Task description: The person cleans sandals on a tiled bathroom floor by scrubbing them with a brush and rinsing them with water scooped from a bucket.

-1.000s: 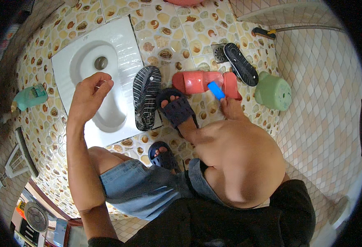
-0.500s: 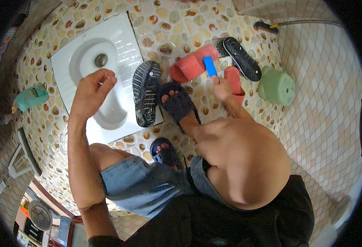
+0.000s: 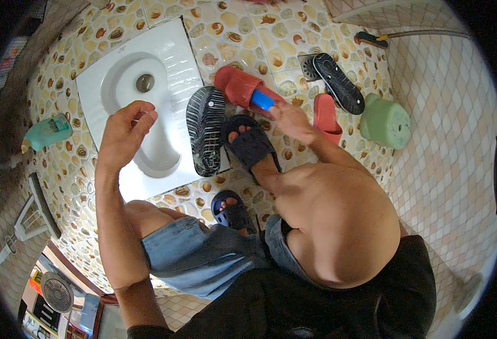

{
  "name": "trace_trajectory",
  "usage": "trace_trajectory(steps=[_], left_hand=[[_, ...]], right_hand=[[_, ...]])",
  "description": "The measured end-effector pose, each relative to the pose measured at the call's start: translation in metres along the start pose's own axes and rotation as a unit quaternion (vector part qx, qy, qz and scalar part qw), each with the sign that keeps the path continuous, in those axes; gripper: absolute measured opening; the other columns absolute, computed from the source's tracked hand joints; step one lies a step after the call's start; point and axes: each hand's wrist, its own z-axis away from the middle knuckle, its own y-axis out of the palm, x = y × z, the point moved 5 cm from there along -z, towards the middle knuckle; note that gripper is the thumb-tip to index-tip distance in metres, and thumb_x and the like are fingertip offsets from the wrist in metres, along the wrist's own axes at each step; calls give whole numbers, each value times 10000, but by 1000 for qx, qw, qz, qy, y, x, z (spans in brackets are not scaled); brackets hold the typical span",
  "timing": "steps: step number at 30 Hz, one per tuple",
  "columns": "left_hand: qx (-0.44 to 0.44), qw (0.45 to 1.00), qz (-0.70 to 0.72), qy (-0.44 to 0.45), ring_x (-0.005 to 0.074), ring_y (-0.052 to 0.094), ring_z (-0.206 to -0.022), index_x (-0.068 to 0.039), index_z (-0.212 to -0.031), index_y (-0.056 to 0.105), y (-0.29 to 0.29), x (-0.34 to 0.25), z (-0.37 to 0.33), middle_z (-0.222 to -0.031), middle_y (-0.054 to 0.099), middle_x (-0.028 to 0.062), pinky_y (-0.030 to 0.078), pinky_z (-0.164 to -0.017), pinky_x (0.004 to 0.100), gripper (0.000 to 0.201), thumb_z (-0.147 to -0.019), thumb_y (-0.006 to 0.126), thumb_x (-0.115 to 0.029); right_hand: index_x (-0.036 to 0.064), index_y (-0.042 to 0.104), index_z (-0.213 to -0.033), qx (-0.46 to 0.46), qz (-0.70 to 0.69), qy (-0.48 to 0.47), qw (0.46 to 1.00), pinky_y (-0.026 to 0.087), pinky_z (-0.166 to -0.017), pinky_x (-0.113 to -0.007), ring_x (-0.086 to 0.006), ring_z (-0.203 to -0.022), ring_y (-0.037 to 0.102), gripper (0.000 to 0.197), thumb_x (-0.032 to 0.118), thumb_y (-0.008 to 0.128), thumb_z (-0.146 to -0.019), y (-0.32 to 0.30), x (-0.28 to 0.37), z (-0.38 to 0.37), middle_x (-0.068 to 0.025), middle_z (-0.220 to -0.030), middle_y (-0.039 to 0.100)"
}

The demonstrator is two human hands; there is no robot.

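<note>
Red slipper (image 3: pixel 232 83) — swung toward the toilet's (image 3: pixel 178 62) right edge, putting its strap (image 3: pixel 249 89) at the blue block (image 3: pixel 262 100) clamped in the right hand (image 3: pixel 291 121) — left hand (image 3: pixel 126 134) apart, empty, loosely curled.

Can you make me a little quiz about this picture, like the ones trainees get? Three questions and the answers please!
1. Which hand holds the blue block?
2. Where is the green bottle in the picture, compared with the white toilet? A) left of it B) right of it C) inside its bowl
3. How many red slippers can you count?

Key:
1. The right hand.
2. A.
3. Two: one by the blue block, the other farther right.
</note>
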Motion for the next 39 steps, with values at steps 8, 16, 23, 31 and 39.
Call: trace_trajectory(steps=[8,16,23,31,39], left_hand=[[3,1000,21,-13,110,575,-796,16,-1092,628,-3,12,5,-900,632,35,483,-720,262,293,-943,619,-236],[34,999,10,16,113,556,-723,8,-1035,637,21,-8,-24,-805,609,23,481,-674,269,284,-951,616,-263],[63,996,-30,58,106,556,-747,12,-1057,630,36,-34,-41,-832,612,26,487,-684,269,294,-950,613,-261],[56,996,-62,14,115,551,-739,17,-1078,631,29,-56,-21,-812,620,24,471,-679,269,272,-944,605,-218],[49,998,-25,12,115,559,-773,20,-1074,627,25,-31,-28,-881,627,33,480,-726,262,278,-950,613,-228]], right_hand=[[13,626,-1045,20,30,53,998,482,-803,-511,-453,-921,617,479,424,387,-984,3,-37,42,-269,-960,651],[7,617,-1017,68,-11,73,995,491,-816,-516,-432,-938,623,451,397,392,-998,1,-59,53,-240,-1022,650],[-12,585,-1069,113,142,6,983,517,-735,-468,-355,-735,682,428,364,388,-1012,-3,-67,57,-215,-825,664],[26,607,-930,51,-54,102,992,529,-690,-490,-346,-794,675,367,313,392,-1011,2,-85,107,-163,-823,668],[66,604,-1008,49,-36,80,995,483,-827,-518,-383,-875,655,472,414,286,-1035,-6,-65,53,-166,-890,682]])
